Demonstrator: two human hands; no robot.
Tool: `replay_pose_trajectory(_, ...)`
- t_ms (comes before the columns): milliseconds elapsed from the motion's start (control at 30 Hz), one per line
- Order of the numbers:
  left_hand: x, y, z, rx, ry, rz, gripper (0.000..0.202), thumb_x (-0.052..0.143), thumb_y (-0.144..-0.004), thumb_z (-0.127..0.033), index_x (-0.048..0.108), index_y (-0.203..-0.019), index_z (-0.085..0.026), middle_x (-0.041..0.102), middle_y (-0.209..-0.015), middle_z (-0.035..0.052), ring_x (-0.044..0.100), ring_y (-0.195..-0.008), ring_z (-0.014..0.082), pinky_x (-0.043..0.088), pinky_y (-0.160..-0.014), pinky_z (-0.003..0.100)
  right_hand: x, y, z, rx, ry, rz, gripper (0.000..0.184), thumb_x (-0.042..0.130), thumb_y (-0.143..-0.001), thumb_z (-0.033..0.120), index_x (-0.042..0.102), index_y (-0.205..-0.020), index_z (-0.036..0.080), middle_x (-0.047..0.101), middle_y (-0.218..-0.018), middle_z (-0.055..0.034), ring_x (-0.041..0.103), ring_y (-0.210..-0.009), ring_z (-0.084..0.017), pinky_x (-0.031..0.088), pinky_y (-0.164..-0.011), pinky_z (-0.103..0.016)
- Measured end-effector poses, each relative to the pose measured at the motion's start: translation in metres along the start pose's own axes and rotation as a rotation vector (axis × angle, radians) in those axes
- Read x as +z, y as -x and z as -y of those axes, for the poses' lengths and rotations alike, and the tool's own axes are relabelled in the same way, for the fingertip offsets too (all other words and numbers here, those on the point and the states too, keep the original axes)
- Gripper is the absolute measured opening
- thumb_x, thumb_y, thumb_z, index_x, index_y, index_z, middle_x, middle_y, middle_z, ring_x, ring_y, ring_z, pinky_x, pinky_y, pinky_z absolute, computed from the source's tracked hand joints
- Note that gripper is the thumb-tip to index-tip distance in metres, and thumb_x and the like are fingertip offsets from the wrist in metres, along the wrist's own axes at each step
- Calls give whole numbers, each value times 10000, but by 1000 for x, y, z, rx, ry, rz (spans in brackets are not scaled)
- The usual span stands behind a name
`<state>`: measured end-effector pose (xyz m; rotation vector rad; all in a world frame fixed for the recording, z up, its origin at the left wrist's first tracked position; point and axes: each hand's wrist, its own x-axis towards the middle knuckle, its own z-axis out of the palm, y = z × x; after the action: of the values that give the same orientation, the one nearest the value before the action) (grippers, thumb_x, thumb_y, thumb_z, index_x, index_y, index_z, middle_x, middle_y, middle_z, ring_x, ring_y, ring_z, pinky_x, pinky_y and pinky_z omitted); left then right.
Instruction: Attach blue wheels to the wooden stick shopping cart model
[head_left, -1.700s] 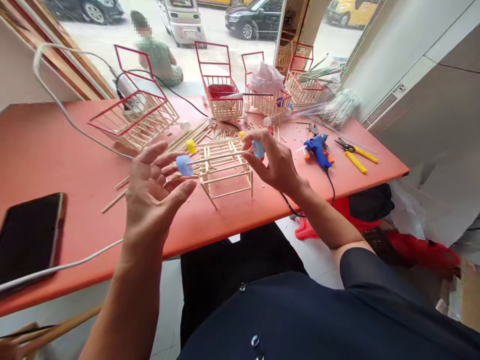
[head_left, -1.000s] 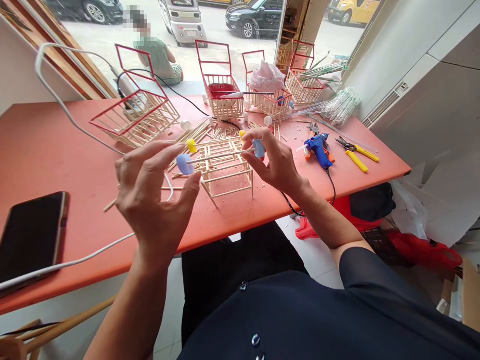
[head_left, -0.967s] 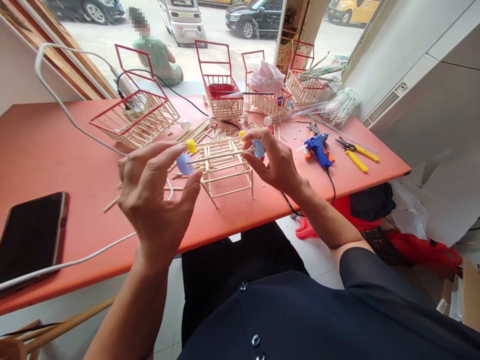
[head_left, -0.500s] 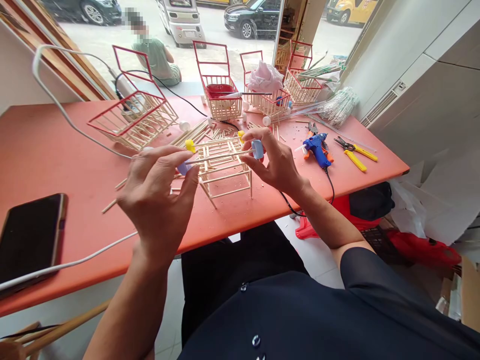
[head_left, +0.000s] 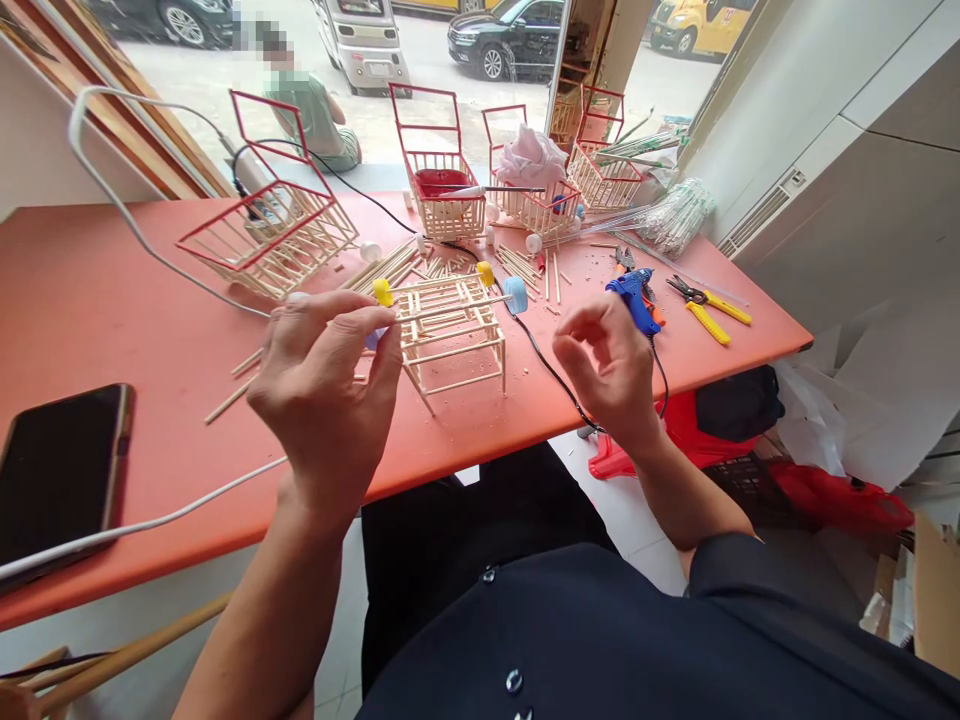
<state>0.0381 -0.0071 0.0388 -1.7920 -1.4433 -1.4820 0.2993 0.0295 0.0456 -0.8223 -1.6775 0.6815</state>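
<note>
Blue wheel clamped in L hand, R hand grip can't tell; prob. aligning w/ frame, next needs steady hold.

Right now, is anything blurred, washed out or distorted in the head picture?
Head view: the right hand looks slightly smeared; the stick frame is fairly sharp; the street outside is bright and pale; the seated person's head is pixelated; the picture's edges look stretched.
</note>
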Motion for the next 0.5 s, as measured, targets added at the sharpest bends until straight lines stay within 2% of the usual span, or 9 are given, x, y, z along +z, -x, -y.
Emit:
replay_pose_trajectory(67,0,0,0,-5,0,3,89,745,-1004,-205,832,-1009,-221,852,-1051,64,808,-1018,239,653,-974,425,10,22,8,284,-281,210,398,786,-1014,600,686,-993,215,728,-903,-24,692,-797,-146,622,-756,-293)
replay_pose_trajectory(133,0,0,0,-10,4,5,93,737,-1006,-206,829,-1000,-222,848,-1041,60,806,-1012,239,652,-961,423,27,44,12,590,-617,430,484,841,-948,652,733,-1089,201,797,-1042,-71,768,-885,-173,632,-719,-282)
replay_pose_trajectory(167,0,0,0,-10,8,7,93,736,-1006,-203,827,-999,-219,846,-1039,62,804,-1011,240,652,-958,422,36,54,12,711,-771,454,549,875,-904,675,751,-1157,205,819,-1124,-95,801,-972,-196,646,-746,-286)
replay_pose_trajectory(233,0,0,0,-3,17,7,90,738,-1001,-190,825,-999,-212,844,-1040,71,800,-1012,242,653,-959,421,53,68,13,888,-959,405,570,932,-878,607,768,-1271,227,818,-1305,-116,802,-1204,-211,660,-940,-307)
replay_pose_trajectory(300,0,-1,1,-2,21,7,85,744,-992,-185,822,-996,-217,841,-1040,67,796,-1011,238,652,-959,417,67,75,15,933,-1070,267,537,945,-889,538,779,-1306,243,791,-1428,-110,753,-1358,-205,625,-1097,-318)
replay_pose_trajectory(400,1,-1,2,-6,22,6,73,748,-990,-185,814,-986,-217,837,-1041,72,788,-1009,236,646,-955,415,79,74,17,938,-1186,106,458,948,-895,457,799,-1261,227,770,-1488,-94,710,-1440,-198,572,-1224,-324)
replay_pose_trajectory(500,2,-1,3,-17,24,11,63,753,-990,-184,804,-972,-216,830,-1039,84,777,-1020,239,634,-965,419,88,69,12,992,-1259,48,353,935,-900,383,796,-1174,208,791,-1445,-91,712,-1436,-201,552,-1274,-346)
